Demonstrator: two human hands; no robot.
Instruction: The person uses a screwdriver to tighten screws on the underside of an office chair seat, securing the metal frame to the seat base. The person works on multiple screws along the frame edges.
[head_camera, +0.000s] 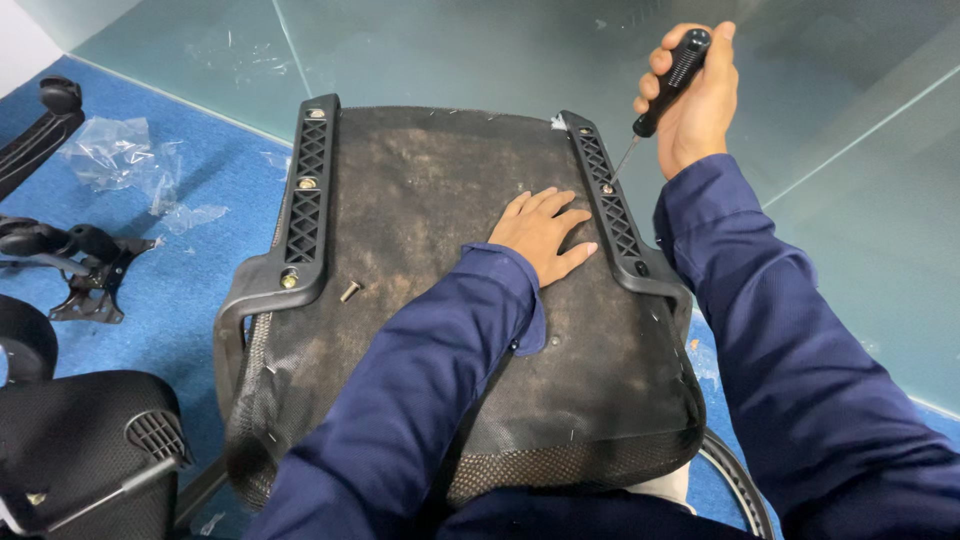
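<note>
Blue carpet floor (190, 290), with a grey-green glass panel (480, 50) lying at its far side. Nearest, at the near left corner of the view, a black mesh chair part (85, 440). Centre: an upturned chair seat (440, 330), dusty fabric underside facing up, its near edge against the person's lap. A black plastic bracket (300, 215) runs along the seat's left edge with bolts set in it; a loose bolt (350, 291) lies on the fabric just beside its near end. A matching right bracket (615, 215) runs along the right edge.

Left hand (543, 232) lies flat, palm down, fingers spread on the fabric, touching the inner side of the right bracket; it grips nothing. Right hand (692, 105) is closed around the black handle of a screwdriver (660, 92), held tilted, tip down on a bolt in the right bracket, toward the far end.

Left on the carpet: black armrest parts (70, 255), and farther back crumpled clear plastic wrap (120, 150).
</note>
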